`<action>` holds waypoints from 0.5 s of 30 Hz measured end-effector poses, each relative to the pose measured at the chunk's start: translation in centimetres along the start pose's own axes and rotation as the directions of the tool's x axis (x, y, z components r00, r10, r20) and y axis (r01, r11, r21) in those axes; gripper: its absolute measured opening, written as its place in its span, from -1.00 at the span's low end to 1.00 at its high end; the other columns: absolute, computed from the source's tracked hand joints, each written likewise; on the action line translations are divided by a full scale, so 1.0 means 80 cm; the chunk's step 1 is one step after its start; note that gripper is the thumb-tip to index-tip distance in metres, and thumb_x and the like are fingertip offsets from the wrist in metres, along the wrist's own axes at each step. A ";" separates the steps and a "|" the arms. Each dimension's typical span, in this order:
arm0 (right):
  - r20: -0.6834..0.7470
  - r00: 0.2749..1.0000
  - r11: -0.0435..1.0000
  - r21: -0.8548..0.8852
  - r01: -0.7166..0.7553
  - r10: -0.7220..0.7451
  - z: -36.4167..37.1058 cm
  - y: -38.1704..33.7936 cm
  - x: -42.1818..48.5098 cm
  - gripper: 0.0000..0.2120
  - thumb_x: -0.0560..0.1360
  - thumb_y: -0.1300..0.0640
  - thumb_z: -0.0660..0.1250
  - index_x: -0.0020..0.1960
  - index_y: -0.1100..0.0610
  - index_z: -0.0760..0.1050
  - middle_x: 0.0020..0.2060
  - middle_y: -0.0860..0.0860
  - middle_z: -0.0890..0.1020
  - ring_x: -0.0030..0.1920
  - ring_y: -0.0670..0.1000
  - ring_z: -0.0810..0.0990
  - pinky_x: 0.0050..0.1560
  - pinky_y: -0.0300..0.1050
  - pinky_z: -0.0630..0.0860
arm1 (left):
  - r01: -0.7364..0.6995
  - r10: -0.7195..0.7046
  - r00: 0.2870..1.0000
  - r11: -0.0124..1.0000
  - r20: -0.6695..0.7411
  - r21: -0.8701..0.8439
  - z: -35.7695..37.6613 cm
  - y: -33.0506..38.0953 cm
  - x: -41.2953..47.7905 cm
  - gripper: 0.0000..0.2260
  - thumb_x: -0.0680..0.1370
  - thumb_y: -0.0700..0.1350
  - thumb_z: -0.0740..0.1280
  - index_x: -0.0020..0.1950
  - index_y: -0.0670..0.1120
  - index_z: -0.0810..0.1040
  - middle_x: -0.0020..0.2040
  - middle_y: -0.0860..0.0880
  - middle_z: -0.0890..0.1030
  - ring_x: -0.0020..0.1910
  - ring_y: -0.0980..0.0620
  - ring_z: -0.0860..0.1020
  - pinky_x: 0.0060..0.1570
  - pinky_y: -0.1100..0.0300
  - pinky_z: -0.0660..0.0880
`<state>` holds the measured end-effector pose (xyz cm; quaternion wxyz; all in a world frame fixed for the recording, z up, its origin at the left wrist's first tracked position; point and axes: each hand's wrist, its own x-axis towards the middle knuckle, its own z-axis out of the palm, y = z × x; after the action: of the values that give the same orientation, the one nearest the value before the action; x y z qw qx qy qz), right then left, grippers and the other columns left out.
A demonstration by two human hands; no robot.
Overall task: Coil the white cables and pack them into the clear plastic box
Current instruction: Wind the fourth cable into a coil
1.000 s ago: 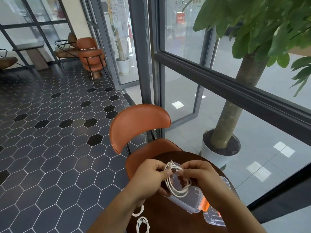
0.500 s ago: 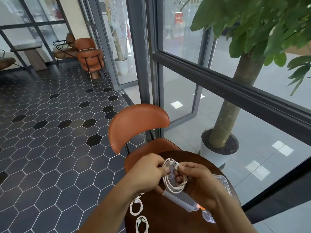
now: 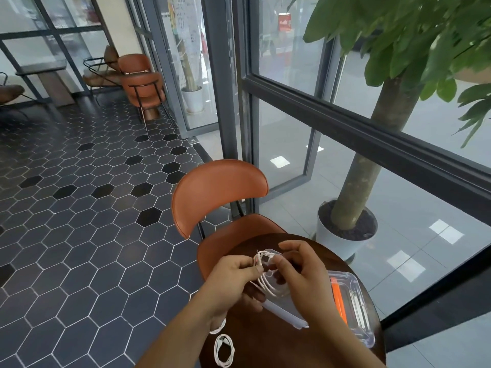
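Above the middle of the round dark desk (image 3: 265, 341), both hands meeting around a white cable (image 3: 268, 284) gathered into loose loops. Left hand (image 3: 233, 277) with fingers (image 3: 253, 269) pinched together on the top of the loops, near a small plug end. Right hand (image 3: 300, 272) curled over the other side, thumb and fingertips closed on the same bundle, loops hanging below between the two. Directly beneath, the clear plastic box (image 3: 353, 309) open toward the right edge of the desk, something orange inside, its pale lid or front wall partly hidden by the hands. Near the left edge, two more coiled white cables (image 3: 224, 350) lying flat, one half covered by the left wrist. Beyond the far edge, an orange chair (image 3: 218, 192).
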<state>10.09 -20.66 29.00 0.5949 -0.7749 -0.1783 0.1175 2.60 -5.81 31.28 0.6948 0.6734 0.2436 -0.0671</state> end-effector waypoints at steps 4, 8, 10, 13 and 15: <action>-0.002 1.000 1.000 0.005 -0.024 0.024 0.002 0.004 -0.001 -0.81 0.53 0.11 0.41 0.10 -0.09 0.50 -0.18 -0.02 0.70 -0.19 -0.01 0.71 -0.11 0.09 0.68 | -0.029 0.029 0.999 0.999 -0.020 -0.032 0.002 -0.003 0.000 -0.82 0.64 -0.16 0.31 0.01 -0.19 0.68 -0.16 -0.22 0.63 -0.29 -0.07 0.61 -0.35 0.10 0.59; 0.059 0.997 0.999 -0.009 -0.046 0.047 0.005 0.011 -0.003 -0.70 0.50 0.12 0.46 0.12 -0.15 0.48 -0.07 -0.09 0.69 -0.06 -0.11 0.69 -0.02 -0.06 0.68 | -0.056 0.055 0.998 0.998 -0.017 -0.025 -0.002 -0.006 0.000 -0.84 0.63 -0.16 0.33 0.06 -0.11 0.71 -0.02 -0.33 0.66 -0.21 -0.09 0.62 -0.27 0.10 0.59; 0.065 0.996 0.998 -0.003 -0.069 0.069 0.005 0.013 -0.003 -0.66 0.48 0.17 0.47 0.14 -0.15 0.47 -0.08 -0.09 0.69 -0.04 -0.12 0.69 -0.01 -0.08 0.68 | -0.063 0.062 0.997 0.998 -0.046 -0.018 -0.003 -0.008 0.001 -0.85 0.61 -0.19 0.34 0.08 -0.09 0.71 -0.01 -0.32 0.67 -0.21 -0.08 0.62 -0.29 0.14 0.57; 0.086 0.987 0.984 0.105 -0.141 0.133 0.003 0.009 -0.001 -0.71 0.52 0.21 0.44 0.17 -0.03 0.50 -0.15 -0.02 0.74 -0.15 0.01 0.73 -0.08 0.00 0.70 | -0.084 0.082 0.988 0.996 -0.133 -0.010 -0.003 -0.012 0.005 -0.82 0.56 -0.24 0.40 0.10 -0.04 0.71 -0.06 -0.26 0.70 -0.23 -0.04 0.61 -0.36 0.17 0.50; 0.101 0.981 0.972 0.154 -0.179 0.165 0.000 0.007 -0.001 -0.76 0.54 0.23 0.40 0.17 0.03 0.50 -0.17 -0.03 0.75 -0.17 0.06 0.74 -0.10 0.00 0.71 | -0.088 0.085 0.977 0.996 -0.196 -0.003 -0.004 -0.015 0.007 -0.77 0.53 -0.26 0.43 0.13 0.00 0.70 -0.09 -0.18 0.73 -0.23 -0.02 0.61 -0.35 0.19 0.48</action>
<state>10.11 -20.83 28.45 0.6352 -0.7305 -0.1260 0.2167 2.51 -5.50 29.96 0.6737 0.6826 0.2815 0.0311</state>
